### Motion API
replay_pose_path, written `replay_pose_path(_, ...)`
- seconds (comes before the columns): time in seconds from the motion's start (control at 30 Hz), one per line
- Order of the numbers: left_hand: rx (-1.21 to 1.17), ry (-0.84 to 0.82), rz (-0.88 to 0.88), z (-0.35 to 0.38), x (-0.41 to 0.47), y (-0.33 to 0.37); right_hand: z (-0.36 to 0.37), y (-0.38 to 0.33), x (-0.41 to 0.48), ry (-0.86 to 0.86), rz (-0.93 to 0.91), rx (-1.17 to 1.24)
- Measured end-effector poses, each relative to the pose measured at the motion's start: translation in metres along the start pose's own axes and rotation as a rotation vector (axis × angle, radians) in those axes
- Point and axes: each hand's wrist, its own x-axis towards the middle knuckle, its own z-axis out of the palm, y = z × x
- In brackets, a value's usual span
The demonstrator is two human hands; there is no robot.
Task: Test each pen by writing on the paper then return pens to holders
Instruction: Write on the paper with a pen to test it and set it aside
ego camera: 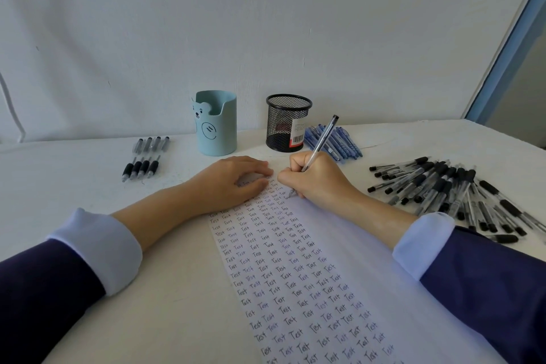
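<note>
My right hand [317, 179] grips a clear pen with a black cap end [320, 142], its tip touching the paper [295, 275] near the top of the rows of handwritten "Test". My left hand [236, 182] lies flat on the paper's upper left corner, fingers spread, holding nothing. Behind the hands stand two holders: a light blue bear-faced cup [216, 124] and a black mesh cup [288, 122]. Neither shows pens above its rim.
Several black-grip pens [144, 158] lie in a neat row at the left. A bundle of blue pens [336, 140] lies right of the mesh cup. A large loose pile of black-capped pens [452, 189] covers the table's right side. A white wall rises close behind.
</note>
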Motion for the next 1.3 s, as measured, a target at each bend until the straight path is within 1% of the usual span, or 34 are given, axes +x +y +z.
replay_pose_path(0.2, -0.011, 0.01, 0.005, -0.001, 0.0, 0.002, -0.001, 0.002, 0.0, 0.039, -0.007, -0.008)
replay_pose_path(0.53, -0.012, 0.014, 0.019, -0.001, -0.001, 0.001, -0.002, 0.0, -0.001, 0.015, 0.012, -0.021)
replay_pose_path(0.73, -0.021, 0.006, 0.015, 0.0, 0.0, -0.001, -0.01, -0.011, 0.002, 0.008, 0.11, 0.079)
replay_pose_path(0.9, -0.035, 0.01, 0.01, -0.001, 0.0, -0.003, -0.035, -0.021, 0.006, -0.079, 0.135, -0.022)
replay_pose_path(1.0, -0.045, 0.031, 0.02, -0.001, -0.001, -0.003, -0.044, -0.02, 0.008, 0.018, -0.022, -0.192)
replay_pose_path(1.07, -0.045, 0.101, 0.04, 0.0, -0.002, -0.002, -0.048, -0.018, 0.01, 0.061, -0.148, -0.281)
replay_pose_path(1.13, -0.025, 0.18, 0.041, -0.001, -0.002, -0.002, -0.051, -0.013, 0.013, 0.029, -0.264, -0.364)
replay_pose_path(1.2, -0.004, 0.222, 0.02, -0.002, -0.003, -0.003, -0.05, -0.005, 0.015, -0.05, -0.373, -0.486)
replay_pose_path(1.23, -0.003, 0.238, 0.007, -0.002, -0.003, -0.004, -0.049, -0.001, 0.016, -0.09, -0.389, -0.543)
replay_pose_path(1.3, -0.014, 0.259, -0.028, -0.001, -0.003, -0.004, -0.045, 0.005, 0.015, -0.154, -0.343, -0.629)
